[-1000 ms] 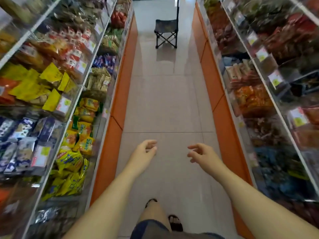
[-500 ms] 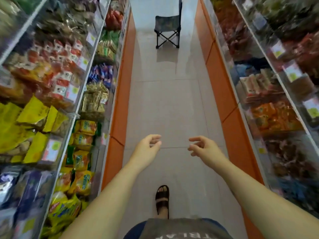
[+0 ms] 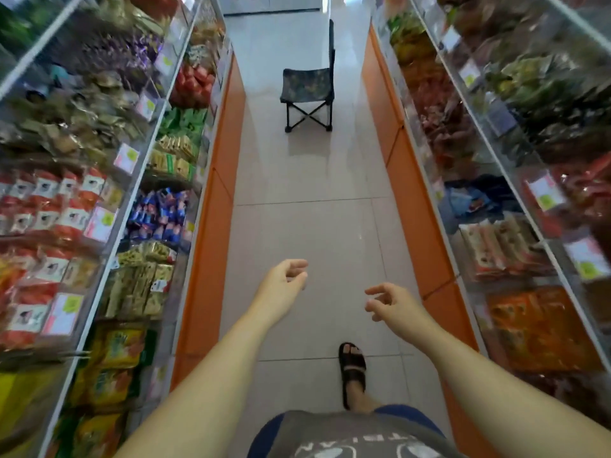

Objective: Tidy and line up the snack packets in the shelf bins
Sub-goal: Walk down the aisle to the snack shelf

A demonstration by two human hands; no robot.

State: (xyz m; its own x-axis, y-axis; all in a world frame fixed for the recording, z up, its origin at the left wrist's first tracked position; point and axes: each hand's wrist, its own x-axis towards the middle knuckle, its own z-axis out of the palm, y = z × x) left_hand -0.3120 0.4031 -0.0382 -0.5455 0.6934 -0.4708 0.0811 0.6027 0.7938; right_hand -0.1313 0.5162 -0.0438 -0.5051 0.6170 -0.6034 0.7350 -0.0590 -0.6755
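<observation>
While the aisle is looked down from head height, both bare arms are stretched forward over the tiled floor (image 3: pixel 307 226), and nothing is carried in either. The left hand (image 3: pixel 284 282) is held loosely curled, thumb close to the fingertips, with nothing in its grasp. The right hand (image 3: pixel 393 304) is seen half open, fingers bent and spread, and it too is empty. Both are kept in mid-aisle, well apart from the shelf bins (image 3: pixel 132 200) on either side. The snack packets are all found in those clear-fronted bins. On the left, red packets (image 3: pixel 43 206) are stacked on the upper tier behind price tags (image 3: pixel 99 223), with blue packets (image 3: pixel 158 214), green packets (image 3: pixel 185 122) and yellow packets (image 3: pixel 115 348) ranged along the lower tier. On the right, orange packets (image 3: pixel 529 325) are lying in a near bin, though much on that side is blurred. Orange base panels (image 3: pixel 205 259) are seen running beneath both shelves. One sandalled foot (image 3: pixel 353 361) is planted on the tiles below the right forearm, and a folding chair (image 3: pixel 309 90) is set in the middle of the aisle, far ahead of the hands.
</observation>
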